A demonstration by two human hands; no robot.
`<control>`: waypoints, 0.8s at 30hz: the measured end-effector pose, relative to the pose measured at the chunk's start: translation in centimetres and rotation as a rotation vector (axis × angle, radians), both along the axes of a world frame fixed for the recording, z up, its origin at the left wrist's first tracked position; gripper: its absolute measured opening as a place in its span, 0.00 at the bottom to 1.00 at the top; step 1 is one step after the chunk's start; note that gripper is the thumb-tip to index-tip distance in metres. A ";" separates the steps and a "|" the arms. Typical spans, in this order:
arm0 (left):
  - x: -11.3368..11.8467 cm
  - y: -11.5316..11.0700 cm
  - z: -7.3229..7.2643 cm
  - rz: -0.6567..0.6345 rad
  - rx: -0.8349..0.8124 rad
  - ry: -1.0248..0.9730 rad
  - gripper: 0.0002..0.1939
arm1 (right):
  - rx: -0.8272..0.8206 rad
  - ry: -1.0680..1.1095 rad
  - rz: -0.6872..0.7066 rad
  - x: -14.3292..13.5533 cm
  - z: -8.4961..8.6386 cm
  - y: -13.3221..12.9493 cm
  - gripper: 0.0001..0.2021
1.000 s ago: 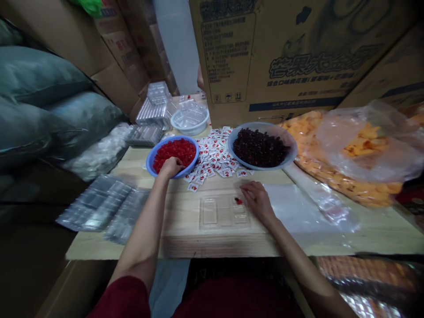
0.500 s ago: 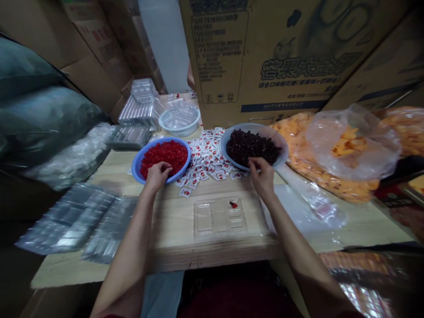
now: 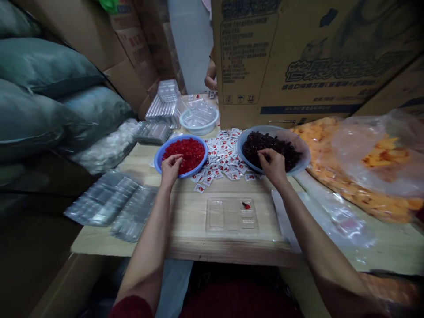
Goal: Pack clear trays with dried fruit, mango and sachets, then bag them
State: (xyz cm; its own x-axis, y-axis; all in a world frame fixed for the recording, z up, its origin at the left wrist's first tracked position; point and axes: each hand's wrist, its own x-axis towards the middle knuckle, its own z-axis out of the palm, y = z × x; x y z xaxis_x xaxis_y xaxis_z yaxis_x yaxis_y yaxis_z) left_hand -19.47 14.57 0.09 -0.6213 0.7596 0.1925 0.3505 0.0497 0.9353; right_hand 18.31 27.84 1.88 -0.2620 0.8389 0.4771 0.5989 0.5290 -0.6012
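Observation:
My left hand is closed in a pinch at the near left rim of a blue bowl heaped with small red pieces. Over the near side of a pale translucent bowl, my right hand also pinches its fingertips, just above dark, shiny oval pieces. Whatever either pinch holds is too small to make out. Between my forearms lies a clear plastic tray with compartments. Its upper right compartment has one red piece and one dark piece.
Small printed sachets are piled between the bowls. Stacked clear trays lie at left, near a light-blue bowl of clear plastic pieces. Bags of orange pieces lie right. A large carton stands behind; another person's arm shows beside it.
The view has swung left, so everything appears further right. My right hand has moved farther over the dark pieces, and my left hand sits slightly farther left on its bowl.

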 end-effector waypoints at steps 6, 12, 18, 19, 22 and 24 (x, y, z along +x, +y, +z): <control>0.0 0.3 -0.4 -0.017 -0.116 0.285 0.18 | -0.064 0.039 -0.079 1.8 0.0 1.7 0.12; 0.3 0.4 -0.5 0.003 -0.155 0.429 0.15 | -0.367 -0.413 -0.152 3.7 -0.5 5.4 0.12; 0.8 0.3 0.0 0.022 -0.106 0.350 0.16 | -0.425 -0.511 -0.080 1.5 -2.2 6.8 0.12; 1.1 0.2 0.4 0.038 -0.076 0.325 0.16 | -0.429 -0.512 -0.060 1.4 -2.3 6.8 0.12; 3.7 -0.9 1.8 0.086 0.051 0.257 0.16 | -0.444 -0.495 -0.006 1.7 -2.5 6.8 0.10; 7.3 -2.4 2.5 -0.001 0.095 0.198 0.15 | -0.444 -0.462 0.006 2.0 -2.7 6.6 0.09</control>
